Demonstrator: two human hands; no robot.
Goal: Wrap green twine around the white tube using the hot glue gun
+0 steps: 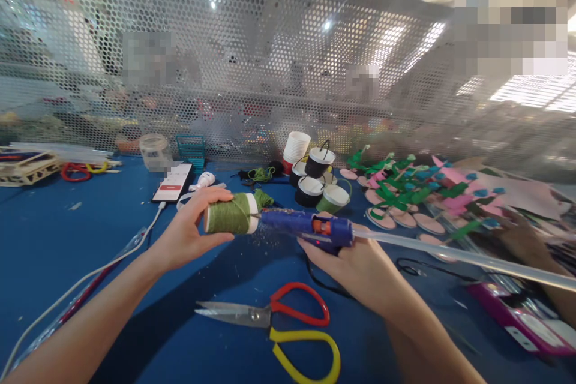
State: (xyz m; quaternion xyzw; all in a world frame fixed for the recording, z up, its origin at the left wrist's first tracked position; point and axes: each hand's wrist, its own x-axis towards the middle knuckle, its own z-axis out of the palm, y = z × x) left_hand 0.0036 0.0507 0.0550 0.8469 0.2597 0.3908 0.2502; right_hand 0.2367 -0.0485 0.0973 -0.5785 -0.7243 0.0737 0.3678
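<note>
My left hand (pixel 191 228) is wrapped round a small paper cup wound with green yarn (pixel 229 215), held on its side with its white rim to the right. In my right hand (pixel 355 264) is a blue hot glue gun (pixel 297 225), its nozzle at the cup's rim; I cannot tell whether it touches. A long clear glue stick (pixel 432 246) runs out of the gun's back to the right edge. Below the hands lie scissors (pixel 256 315) with one red and one yellow handle, blades to the left.
Wound cups with handles (pixel 319 162) and a stack of white cups (pixel 296 147) stand at the back. Pink and green paper flowers (pixel 396 192) crowd the right, beside a magenta power strip (pixel 517 318). A phone (pixel 173 183) with a white cable lies left. A perforated metal screen (pixel 270 72) closes the back.
</note>
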